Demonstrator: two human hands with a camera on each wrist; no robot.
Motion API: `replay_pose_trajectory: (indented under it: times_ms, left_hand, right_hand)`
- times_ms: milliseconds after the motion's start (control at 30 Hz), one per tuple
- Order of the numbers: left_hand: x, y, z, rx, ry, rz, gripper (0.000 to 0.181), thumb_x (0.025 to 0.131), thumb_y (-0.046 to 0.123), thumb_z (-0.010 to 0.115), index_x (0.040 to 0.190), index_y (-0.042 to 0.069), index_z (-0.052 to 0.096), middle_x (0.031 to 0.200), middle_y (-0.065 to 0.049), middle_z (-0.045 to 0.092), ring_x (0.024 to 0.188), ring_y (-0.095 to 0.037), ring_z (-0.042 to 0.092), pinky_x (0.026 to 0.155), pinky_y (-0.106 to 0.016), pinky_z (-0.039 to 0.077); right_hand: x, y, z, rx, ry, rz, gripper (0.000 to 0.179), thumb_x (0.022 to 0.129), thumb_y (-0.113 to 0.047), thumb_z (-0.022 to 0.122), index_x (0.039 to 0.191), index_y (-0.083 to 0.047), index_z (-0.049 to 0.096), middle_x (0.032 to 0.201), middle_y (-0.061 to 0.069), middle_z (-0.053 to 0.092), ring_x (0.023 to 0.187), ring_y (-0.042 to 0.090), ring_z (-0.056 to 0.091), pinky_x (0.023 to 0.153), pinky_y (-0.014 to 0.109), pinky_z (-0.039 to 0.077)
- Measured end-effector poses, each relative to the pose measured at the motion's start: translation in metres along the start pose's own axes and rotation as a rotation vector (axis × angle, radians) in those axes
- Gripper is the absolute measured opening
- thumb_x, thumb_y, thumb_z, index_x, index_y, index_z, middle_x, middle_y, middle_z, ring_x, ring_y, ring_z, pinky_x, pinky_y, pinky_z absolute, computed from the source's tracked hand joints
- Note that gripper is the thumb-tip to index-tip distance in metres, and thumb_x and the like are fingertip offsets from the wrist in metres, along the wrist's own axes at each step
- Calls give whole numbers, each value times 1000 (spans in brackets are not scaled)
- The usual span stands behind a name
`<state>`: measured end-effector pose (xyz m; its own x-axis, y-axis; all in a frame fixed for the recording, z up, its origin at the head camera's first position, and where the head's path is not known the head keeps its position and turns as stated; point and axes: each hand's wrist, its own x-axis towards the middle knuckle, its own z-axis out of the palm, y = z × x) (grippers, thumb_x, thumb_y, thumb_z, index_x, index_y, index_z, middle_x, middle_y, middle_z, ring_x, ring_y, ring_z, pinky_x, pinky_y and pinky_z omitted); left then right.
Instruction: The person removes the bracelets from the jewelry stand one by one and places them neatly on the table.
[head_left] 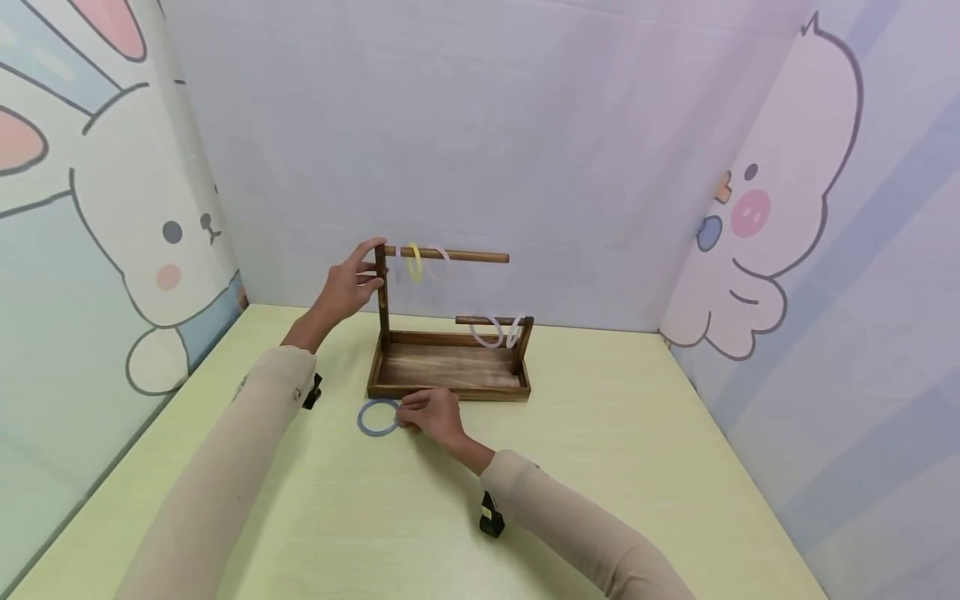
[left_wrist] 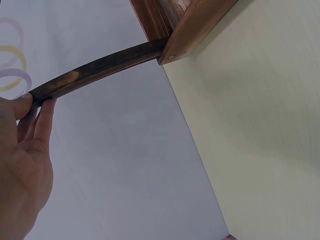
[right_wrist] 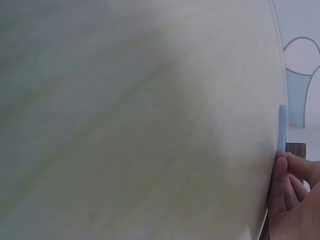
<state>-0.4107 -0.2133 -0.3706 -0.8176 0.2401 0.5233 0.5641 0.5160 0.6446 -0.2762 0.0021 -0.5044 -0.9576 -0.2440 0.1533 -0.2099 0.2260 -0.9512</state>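
Head view has a thin, plain, light blue ring point(head_left: 361, 418) level at the table point(head_left: 600, 467), just in front of the left front corner of a brown wooden tray point(head_left: 450, 393); whether it touches the table is unclear. The right of the two hands, the right hand point(head_left: 435, 414), pinches its edge between thumb and fingers; the left hand point(head_left: 347, 287) grips the taller post point(head_left: 383, 304) near its top. Low walls frame the tray's wood-grained floor. From that post runs an upper rod point(head_left: 483, 257) carrying a lilac ring, a yellow ring point(head_left: 419, 265) and a pale pink one; a lower rod point(head_left: 468, 320), on the shorter post point(head_left: 522, 346), carries two whitish rings. Tray wall and right hand sit close beside the blue ring. Cartoon-printed walls point(head_left: 480, 150) surround the table.
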Motion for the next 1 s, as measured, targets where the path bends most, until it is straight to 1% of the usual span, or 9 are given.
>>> replay_pose_trajectory:
  times_ms: [200, 400, 467, 567, 667, 733, 833, 933, 1000]
  left_hand:
    - [1, 1, 0, 3, -6, -1, 78, 98, -9, 64, 160, 30, 36, 132, -27, 66, 124, -45, 64, 96, -57, 58]
    - [0, 0, -1, 8, -6, -6, 78, 99, -9, 64, 160, 29, 36, 132, -27, 66, 124, -44, 64, 96, -57, 58]
    - [0, 1, -1, 8, -8, -5, 77, 99, -9, 64, 160, 27, 36, 132, -27, 67, 124, -44, 64, 96, -57, 58]
    - [-1, 2, -2, 8, -14, -8, 76, 99, -8, 63, 161, 27, 35, 132, -27, 66, 123, -45, 64, 96, -57, 58]
    - [-2, 4, -3, 7, -24, -20, 78, 100, -7, 64, 162, 29, 34, 134, -29, 64, 123, -47, 64, 96, -58, 58]
    - [-2, 5, -3, 8, -29, -27, 79, 100, -7, 64, 162, 30, 33, 136, -30, 63, 122, -47, 64, 97, -57, 58]
    - [-3, 5, -3, 12, -33, -30, 80, 100, -7, 64, 162, 31, 32, 136, -30, 62, 122, -47, 64, 97, -57, 58]
    - [-3, 5, -3, 16, -33, -31, 80, 100, -7, 64, 162, 32, 32, 137, -30, 62, 122, -47, 64, 97, -57, 58]
    - [-3, 4, -3, 14, -31, -32, 80, 100, -7, 64, 162, 32, 32, 136, -30, 62, 123, -47, 64, 97, -57, 57]
  right_hand:
    - [0, 1, -2, 9, -3, 18, 17, 89, 5, 79, 104, 13, 76, 86, 18, 78, 75, 33, 78, 63, 32, 65]
    - [0, -1, -3, 12, -19, 37, 19, 88, 4, 79, 105, 12, 77, 89, 20, 78, 76, 32, 78, 63, 34, 66]
    - [0, -2, -5, -6, -29, 27, 19, 89, 3, 79, 106, 11, 77, 90, 19, 78, 76, 31, 78, 63, 33, 66]
    - [0, -5, -9, -62, -36, -2, 19, 89, 1, 81, 106, 10, 77, 90, 16, 79, 75, 28, 78, 60, 27, 64]
    - [1, -8, -14, -141, -34, -40, 19, 88, -1, 82, 105, 7, 79, 89, 14, 79, 75, 24, 78, 55, 17, 55]
    - [2, -11, -17, -166, -31, -51, 20, 87, -1, 83, 105, 6, 80, 90, 14, 79, 75, 23, 78, 53, 13, 50]
    - [1, -13, -22, -164, -39, -57, 20, 88, -1, 83, 106, 6, 79, 92, 16, 79, 79, 24, 79, 55, 12, 51]
    - [1, -14, -25, -143, -55, -59, 22, 88, -2, 82, 108, 7, 78, 95, 17, 79, 84, 25, 79, 62, 15, 57]
    - [1, -14, -28, -143, -60, -55, 23, 89, -3, 82, 110, 6, 78, 97, 16, 79, 86, 25, 79, 69, 18, 60]
